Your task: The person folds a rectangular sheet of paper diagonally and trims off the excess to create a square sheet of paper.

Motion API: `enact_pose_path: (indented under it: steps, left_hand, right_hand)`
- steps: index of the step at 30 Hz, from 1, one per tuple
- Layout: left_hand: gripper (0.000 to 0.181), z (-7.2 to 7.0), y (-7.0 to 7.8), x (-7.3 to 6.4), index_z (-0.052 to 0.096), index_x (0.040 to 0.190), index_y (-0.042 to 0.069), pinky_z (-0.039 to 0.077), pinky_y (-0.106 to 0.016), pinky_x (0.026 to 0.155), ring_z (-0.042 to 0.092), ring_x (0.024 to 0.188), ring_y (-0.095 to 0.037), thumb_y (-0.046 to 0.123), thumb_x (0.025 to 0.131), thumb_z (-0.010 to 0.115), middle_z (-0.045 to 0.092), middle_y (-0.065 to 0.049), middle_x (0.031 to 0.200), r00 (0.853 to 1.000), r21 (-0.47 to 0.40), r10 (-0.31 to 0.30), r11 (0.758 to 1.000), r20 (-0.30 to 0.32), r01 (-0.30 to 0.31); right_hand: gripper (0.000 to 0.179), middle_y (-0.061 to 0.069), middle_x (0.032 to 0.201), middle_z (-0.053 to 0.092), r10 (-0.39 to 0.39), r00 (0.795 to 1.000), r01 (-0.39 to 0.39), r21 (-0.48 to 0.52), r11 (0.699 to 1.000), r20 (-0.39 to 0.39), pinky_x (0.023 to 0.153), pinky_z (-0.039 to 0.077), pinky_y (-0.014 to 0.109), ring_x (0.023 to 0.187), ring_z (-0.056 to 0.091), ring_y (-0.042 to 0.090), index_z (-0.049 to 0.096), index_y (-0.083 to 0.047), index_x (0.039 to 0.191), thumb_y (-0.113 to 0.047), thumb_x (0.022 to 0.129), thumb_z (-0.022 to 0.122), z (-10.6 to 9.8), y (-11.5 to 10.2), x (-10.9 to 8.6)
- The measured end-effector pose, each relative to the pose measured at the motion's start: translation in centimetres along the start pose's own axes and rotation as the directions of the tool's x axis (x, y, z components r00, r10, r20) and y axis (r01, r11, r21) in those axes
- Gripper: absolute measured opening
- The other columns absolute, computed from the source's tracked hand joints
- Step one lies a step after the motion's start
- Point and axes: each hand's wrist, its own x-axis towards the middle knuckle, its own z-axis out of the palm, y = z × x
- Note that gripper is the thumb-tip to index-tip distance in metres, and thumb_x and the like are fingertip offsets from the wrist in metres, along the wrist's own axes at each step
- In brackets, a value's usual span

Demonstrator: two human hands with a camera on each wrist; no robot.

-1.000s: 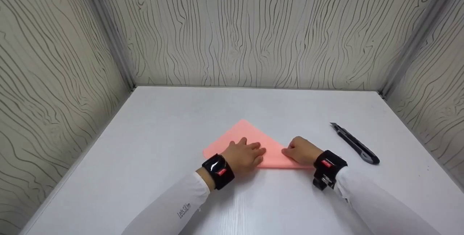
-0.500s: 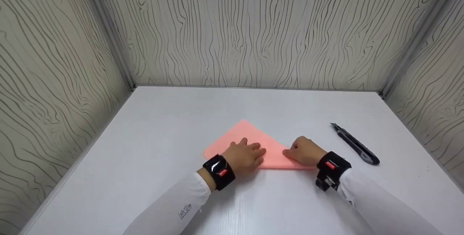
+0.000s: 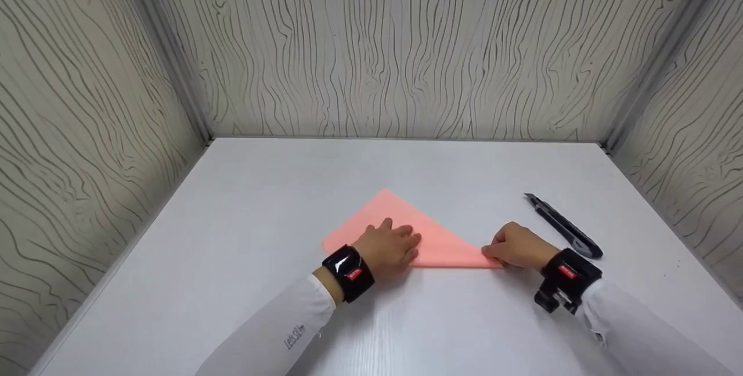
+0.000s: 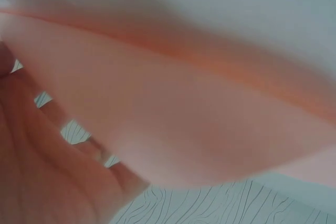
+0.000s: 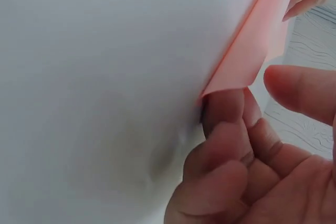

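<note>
A pink sheet of paper (image 3: 438,242), folded to a triangle, lies on the white table with its straight folded edge nearest me. My left hand (image 3: 386,248) rests spread on its left part, fingers straight. At the right corner is my right hand (image 3: 519,246), its fingers curled and touching the paper's tip. In the right wrist view the thumb (image 5: 299,85) stands apart from the curled fingers, beside the paper (image 5: 247,56). The left wrist view shows the underside of the left palm (image 4: 42,161) beside the blurred paper (image 4: 157,108).
A black and grey utility knife (image 3: 563,225) lies to the right, beyond the right hand, its tip pointing away to the left. Wood-patterned panels (image 3: 371,45) enclose the white table (image 3: 278,179) at the back and both sides.
My right hand has slid rightward along the folded edge to the paper's right corner. My left hand stays in place on the paper. The view has shifted slightly.
</note>
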Motion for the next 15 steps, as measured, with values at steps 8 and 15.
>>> enact_pose_path:
  steps: [8, 15]
  left_hand:
    - [0.047, 0.3, 0.0, 0.1, 0.058, 0.158, 0.025, 0.055, -0.053, 0.106, 0.058, 0.136, -0.031, 0.040, 0.116, 0.040, 0.060, 0.004, 0.157, 1.000, 0.031, -0.012, 0.999, -0.014, 0.012]
    - [0.048, 0.6, -0.1, 0.5, 0.058, 0.157, 0.024, 0.056, -0.052, 0.105, 0.059, 0.134, -0.030, 0.041, 0.116, 0.040, 0.061, 0.003, 0.155, 1.000, 0.044, -0.018, 0.999, -0.011, 0.019]
  right_hand:
    - [0.034, -0.006, 0.063, 0.045, 0.006, 1.000, -0.006, -0.017, 1.000, 0.028, 0.055, 0.032, 0.028, 0.057, 0.040, 0.012, 0.066, -0.008, 0.076, -0.029, 0.103, 0.068, -0.2, 0.8, -1.1]
    - [0.030, -0.001, 0.071, 0.052, -0.013, 1.000, 0.012, -0.063, 0.998, -0.020, 0.059, 0.039, 0.030, 0.064, 0.047, 0.016, 0.064, -0.007, 0.081, -0.024, 0.106, 0.064, 0.5, 0.8, -1.3]
